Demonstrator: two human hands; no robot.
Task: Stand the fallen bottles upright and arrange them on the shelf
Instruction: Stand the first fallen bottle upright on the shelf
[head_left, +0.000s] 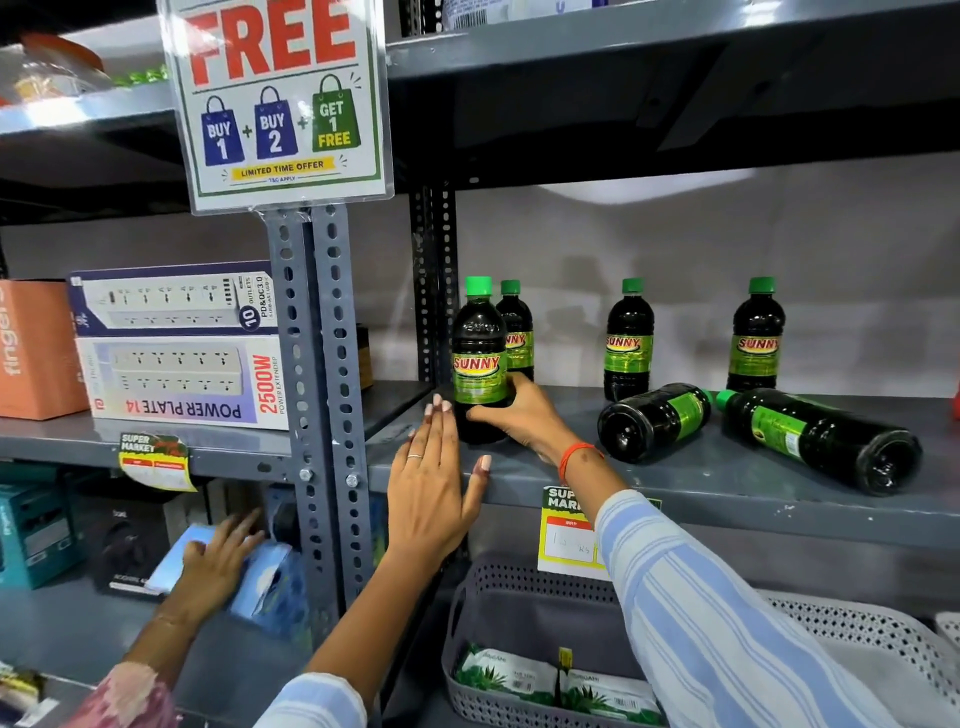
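Right hand (511, 415) grips the upright dark green-capped plastic bottle (479, 358) at the grey metal shelf's (675, 483) left end; left hand (434, 483) flat, empty beside it. Four stand; two fallen bottles (652, 421) (821, 439) remain rightward.

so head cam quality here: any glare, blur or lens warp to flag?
Head view: wide-angle warp bows the shelf edge and upright post; glare streaks the laminated offer sign and glints off the two fallen bottles; the bottom-left corner is soft; the right hand holding the front bottle and the flat, open left hand beside it are sharp.
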